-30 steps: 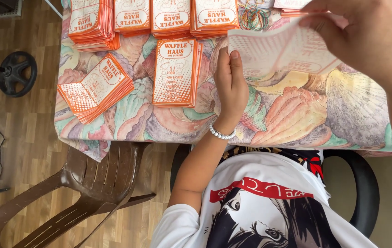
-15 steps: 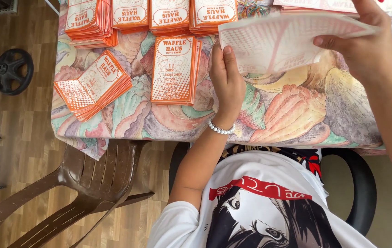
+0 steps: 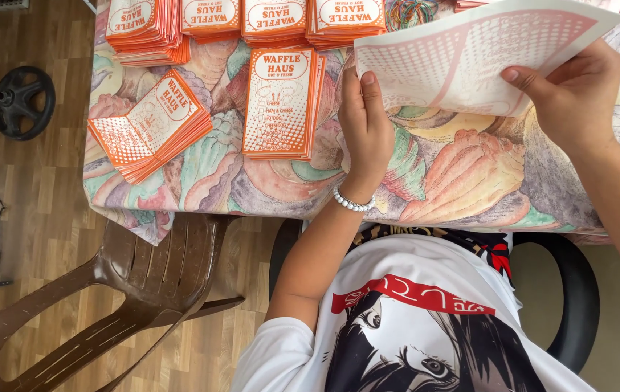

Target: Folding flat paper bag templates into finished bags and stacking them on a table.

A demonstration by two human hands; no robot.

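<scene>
Pale pink sheet (image 3: 470,62) held above the table (image 3: 470,174) — right hand (image 3: 578,94) pinching its near edge, left hand (image 3: 364,123) steadying the left corner. Folding seems under way (finished orange stacks (image 3: 281,101) lie alongside) — next comes a squared crease.

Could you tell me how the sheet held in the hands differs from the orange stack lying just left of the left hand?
The held sheet is a single pale piece, lifted off the table and showing a faint pink, washed-out side; the orange stack is many pieces piled flat on the floral tablecloth, bright orange print facing up. The sheet is unfolded and wider; the stack's pieces are narrow and upright. The left hand and right hand grip only the sheet. Both carry a dotted pattern.
</scene>
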